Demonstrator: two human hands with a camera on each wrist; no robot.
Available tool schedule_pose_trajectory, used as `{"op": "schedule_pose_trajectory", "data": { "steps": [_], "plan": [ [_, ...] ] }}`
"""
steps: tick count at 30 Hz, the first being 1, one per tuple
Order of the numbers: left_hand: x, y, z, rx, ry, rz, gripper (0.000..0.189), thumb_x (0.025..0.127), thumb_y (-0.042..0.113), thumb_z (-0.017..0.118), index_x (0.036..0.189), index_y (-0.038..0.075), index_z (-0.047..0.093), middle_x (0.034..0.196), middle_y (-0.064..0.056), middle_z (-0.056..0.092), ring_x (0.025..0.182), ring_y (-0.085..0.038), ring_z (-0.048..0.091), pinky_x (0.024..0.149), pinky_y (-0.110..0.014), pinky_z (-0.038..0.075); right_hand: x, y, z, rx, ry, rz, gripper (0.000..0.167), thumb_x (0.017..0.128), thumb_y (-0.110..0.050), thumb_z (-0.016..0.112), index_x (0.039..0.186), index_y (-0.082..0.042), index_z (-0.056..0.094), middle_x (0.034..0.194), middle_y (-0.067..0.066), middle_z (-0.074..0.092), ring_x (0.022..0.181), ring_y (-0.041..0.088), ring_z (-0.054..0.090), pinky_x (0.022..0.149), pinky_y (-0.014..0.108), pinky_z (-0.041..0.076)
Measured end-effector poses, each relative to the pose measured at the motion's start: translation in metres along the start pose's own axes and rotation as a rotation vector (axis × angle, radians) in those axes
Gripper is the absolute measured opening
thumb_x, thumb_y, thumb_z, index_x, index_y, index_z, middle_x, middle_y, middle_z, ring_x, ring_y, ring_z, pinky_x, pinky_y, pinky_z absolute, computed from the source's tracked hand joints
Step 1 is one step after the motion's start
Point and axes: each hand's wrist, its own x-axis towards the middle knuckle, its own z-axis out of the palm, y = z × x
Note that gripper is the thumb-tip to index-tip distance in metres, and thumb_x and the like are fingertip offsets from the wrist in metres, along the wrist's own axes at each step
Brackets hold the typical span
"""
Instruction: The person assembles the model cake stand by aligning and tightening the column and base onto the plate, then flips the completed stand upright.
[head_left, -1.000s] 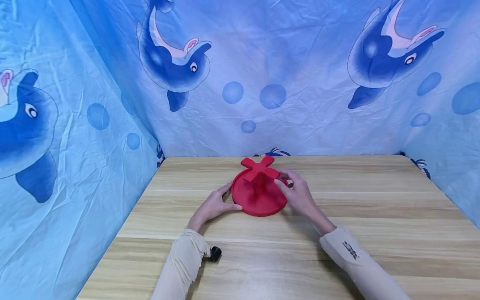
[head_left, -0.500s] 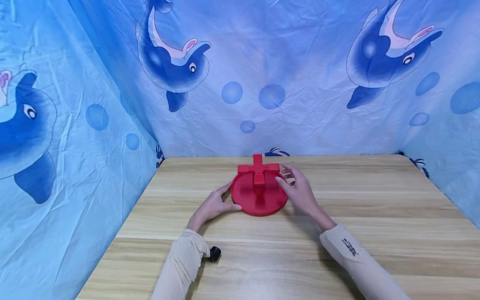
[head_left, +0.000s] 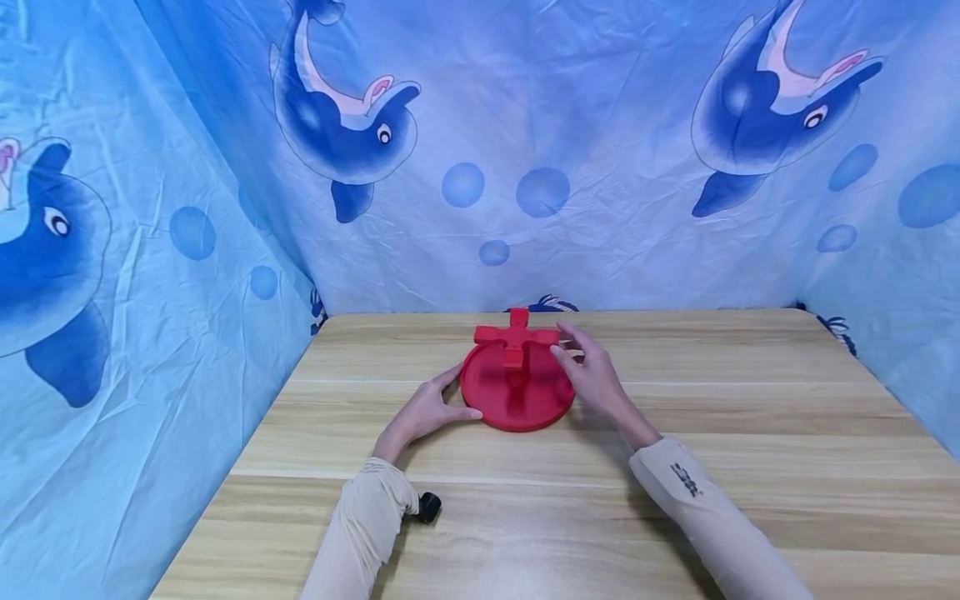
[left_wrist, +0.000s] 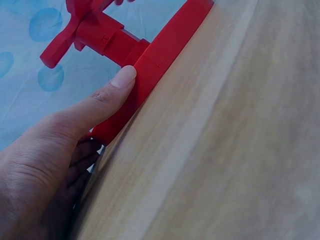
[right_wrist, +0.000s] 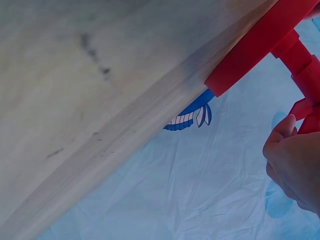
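Note:
A red round base with a low rim lies flat on the table. From its middle rises a short red post, topped by a red four-armed cross. My left hand grips the base at its left, with the thumb on the near rim and the fingers round the far side. At the cross's right arm is my right hand, holding the arm's tip between thumb and fingers. In the right wrist view the thumb meets the cross arm; the other fingers are partly hidden.
The wood-grain table ends at the back against a blue dolphin-print curtain, which also hangs on both sides. A small black cylinder sits at the left sleeve.
The cross has turned on its post, from a diagonal stance to one arm pointing towards me. My right hand shifted slightly left onto its right arm. The left hand stayed put.

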Motion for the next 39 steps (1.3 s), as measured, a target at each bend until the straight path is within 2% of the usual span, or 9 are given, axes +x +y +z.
{"op": "schedule_pose_trajectory", "data": {
  "steps": [8,16,24,28,32,35,39],
  "plan": [
    [0.0,-0.001,0.0,0.01,-0.003,0.0,0.105,0.079,0.05,0.089,0.163,0.017,0.035,0.162,-0.003,0.04,0.148,-0.027,0.036,0.116,-0.05,0.037,-0.002,0.0,0.0,-0.005,0.013,-0.031,0.045,0.104,-0.009,0.062,0.147,0.001,0.054,0.135,0.02,0.059,0.121,0.036,0.057,0.098,0.051,0.052],
    [0.0,0.0,0.002,0.01,0.0,0.005,0.105,0.079,0.05,0.089,0.162,0.013,0.036,0.163,-0.006,0.04,0.149,-0.03,0.036,0.116,-0.051,0.037,-0.005,0.003,-0.002,-0.017,0.016,-0.018,0.044,0.102,-0.011,0.066,0.144,-0.001,0.058,0.129,0.018,0.062,0.118,0.033,0.058,0.093,0.042,0.054],
    [0.0,-0.002,0.002,0.002,0.005,0.01,0.104,0.079,0.05,0.089,0.163,0.018,0.036,0.162,-0.005,0.04,0.149,-0.029,0.035,0.117,-0.05,0.035,-0.016,0.0,-0.008,-0.003,-0.026,0.017,0.044,0.1,-0.025,0.072,0.139,-0.006,0.065,0.124,0.011,0.066,0.114,0.028,0.06,0.09,0.036,0.056],
    [0.001,-0.003,0.001,0.001,0.007,0.004,0.106,0.078,0.051,0.09,0.163,0.017,0.036,0.162,-0.004,0.04,0.149,-0.028,0.036,0.117,-0.049,0.036,-0.015,0.0,-0.01,0.003,0.029,0.011,0.041,0.101,-0.026,0.07,0.134,-0.003,0.066,0.119,0.011,0.067,0.11,0.028,0.06,0.088,0.034,0.054],
    [0.001,-0.003,0.002,-0.001,-0.003,-0.014,0.108,0.078,0.053,0.089,0.163,0.017,0.034,0.163,-0.004,0.039,0.149,-0.027,0.035,0.118,-0.049,0.035,-0.011,0.002,-0.01,-0.006,0.082,0.007,0.038,0.101,-0.024,0.07,0.131,0.0,0.066,0.111,0.013,0.068,0.104,0.027,0.06,0.083,0.028,0.053],
    [0.0,-0.003,0.002,0.003,-0.002,-0.02,0.108,0.078,0.053,0.089,0.163,0.018,0.034,0.163,-0.003,0.039,0.149,-0.027,0.035,0.118,-0.05,0.035,-0.008,0.003,-0.009,-0.014,0.083,0.0,0.043,0.101,-0.023,0.07,0.136,0.001,0.062,0.114,0.016,0.068,0.106,0.029,0.06,0.086,0.033,0.054],
    [0.0,-0.002,0.001,0.005,0.001,-0.012,0.107,0.077,0.053,0.089,0.163,0.017,0.035,0.162,-0.004,0.04,0.149,-0.027,0.035,0.118,-0.05,0.035,-0.002,0.005,-0.007,-0.014,0.033,-0.006,0.054,0.102,-0.02,0.069,0.149,-0.001,0.052,0.135,0.018,0.062,0.121,0.035,0.058,0.096,0.05,0.054]
  ]
}}
